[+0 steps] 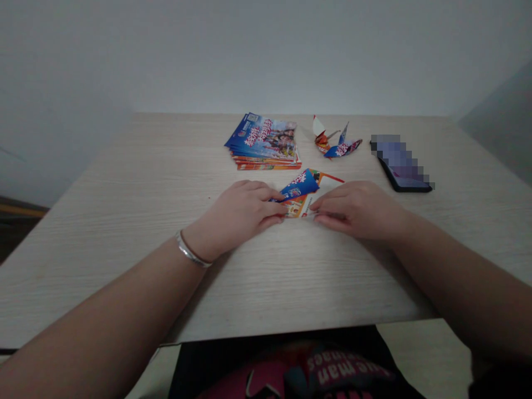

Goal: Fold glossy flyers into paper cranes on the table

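Observation:
A sheet of printed paper, blue on one face and orange and white on the other, lies partly folded on the table between my hands. On its left edge my left hand, with a silver bangle at the wrist, is closed with the fingertips holding the folded flap. The fingers of my right hand pinch the paper's right side, near its lower edge. My fingertips cover both ends of the sheet.
Behind the paper is a fanned stack of printed leaflets. Two folded paper cranes stand to its right. Farther right lies a dark phone, its screen blurred. The pale wooden table meets a wall at its back edge.

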`<move>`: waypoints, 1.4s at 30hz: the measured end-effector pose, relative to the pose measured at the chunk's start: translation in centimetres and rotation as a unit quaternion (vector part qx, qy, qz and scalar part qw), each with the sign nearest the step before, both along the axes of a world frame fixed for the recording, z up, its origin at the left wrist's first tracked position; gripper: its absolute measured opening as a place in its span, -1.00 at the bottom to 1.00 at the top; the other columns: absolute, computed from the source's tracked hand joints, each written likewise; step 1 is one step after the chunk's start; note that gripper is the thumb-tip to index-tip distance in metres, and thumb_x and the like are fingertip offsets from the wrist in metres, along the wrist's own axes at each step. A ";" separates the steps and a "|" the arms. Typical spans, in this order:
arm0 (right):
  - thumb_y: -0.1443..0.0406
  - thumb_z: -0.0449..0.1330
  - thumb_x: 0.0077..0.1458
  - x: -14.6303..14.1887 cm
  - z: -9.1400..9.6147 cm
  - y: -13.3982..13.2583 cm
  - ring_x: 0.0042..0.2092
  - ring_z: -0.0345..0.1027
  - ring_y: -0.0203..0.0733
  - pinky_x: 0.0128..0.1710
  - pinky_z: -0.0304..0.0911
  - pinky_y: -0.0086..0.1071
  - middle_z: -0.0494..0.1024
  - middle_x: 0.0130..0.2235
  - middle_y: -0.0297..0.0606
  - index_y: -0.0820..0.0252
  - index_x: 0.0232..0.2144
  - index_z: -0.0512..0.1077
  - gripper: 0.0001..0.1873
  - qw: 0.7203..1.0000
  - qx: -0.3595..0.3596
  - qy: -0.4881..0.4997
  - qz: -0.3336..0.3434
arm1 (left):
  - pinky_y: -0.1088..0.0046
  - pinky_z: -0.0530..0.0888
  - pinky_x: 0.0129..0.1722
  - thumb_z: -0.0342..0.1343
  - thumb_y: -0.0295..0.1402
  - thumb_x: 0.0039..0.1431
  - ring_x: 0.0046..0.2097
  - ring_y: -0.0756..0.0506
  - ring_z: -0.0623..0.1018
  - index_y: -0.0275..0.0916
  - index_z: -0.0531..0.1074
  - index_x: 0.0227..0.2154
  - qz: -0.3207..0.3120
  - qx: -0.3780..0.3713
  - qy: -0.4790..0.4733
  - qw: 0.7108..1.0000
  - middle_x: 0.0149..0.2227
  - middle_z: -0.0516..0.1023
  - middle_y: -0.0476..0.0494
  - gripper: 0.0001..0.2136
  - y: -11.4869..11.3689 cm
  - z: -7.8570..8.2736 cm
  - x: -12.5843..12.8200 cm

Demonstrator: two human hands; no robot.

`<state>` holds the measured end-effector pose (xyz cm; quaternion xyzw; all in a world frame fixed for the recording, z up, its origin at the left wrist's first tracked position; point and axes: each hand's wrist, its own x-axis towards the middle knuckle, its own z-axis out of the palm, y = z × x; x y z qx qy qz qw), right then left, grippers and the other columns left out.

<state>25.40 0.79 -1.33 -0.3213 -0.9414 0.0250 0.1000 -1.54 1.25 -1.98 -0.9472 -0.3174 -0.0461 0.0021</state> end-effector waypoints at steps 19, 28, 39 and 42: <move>0.30 0.17 0.10 0.0 -1.1 1.3 -0.50 0.36 -0.22 -0.54 0.11 -0.38 0.56 -0.46 -0.31 0.12 -0.23 0.44 -0.85 0.952 -0.056 0.132 -0.270 | 0.26 0.46 0.05 -0.01 -0.31 0.38 0.00 -0.16 0.54 -0.23 0.35 0.16 0.010 -0.039 -0.037 0.999 -0.02 0.57 -0.24 -0.66 -0.8 0.0 0.8; 0.38 0.10 0.07 0.9 -1.1 2.4 -0.42 0.37 -0.17 -0.43 0.17 -0.31 0.58 -0.39 -0.25 0.14 -0.35 0.48 -0.84 0.965 -0.070 0.031 -0.251 | 0.20 0.37 0.18 0.05 -0.15 0.35 0.13 -0.24 0.44 -0.30 0.25 0.27 -0.061 -0.015 -0.006 0.998 0.16 0.46 -0.30 -0.48 -0.8 -0.7 1.0; 0.11 0.16 0.19 -0.3 -0.7 2.1 -0.26 0.37 -0.10 -0.25 0.17 -0.28 0.52 -0.35 -0.21 0.16 -0.42 0.46 -0.73 0.979 -0.061 0.025 -0.193 | 0.12 0.43 0.10 0.03 -0.10 0.35 0.09 -0.28 0.44 -0.33 0.28 0.26 -0.061 0.005 0.016 0.998 0.14 0.45 -0.32 -0.46 -1.1 -0.8 1.3; 0.16 0.17 0.19 -0.3 -1.3 2.3 -0.26 0.35 -0.10 -0.22 0.17 -0.27 0.51 -0.38 -0.23 0.17 -0.43 0.46 -0.76 0.982 -0.051 0.020 -0.183 | 0.14 0.42 0.10 0.01 -0.09 0.35 0.08 -0.26 0.44 -0.33 0.28 0.26 -0.064 0.009 0.010 0.998 0.14 0.46 -0.31 -0.46 -1.0 -0.9 1.2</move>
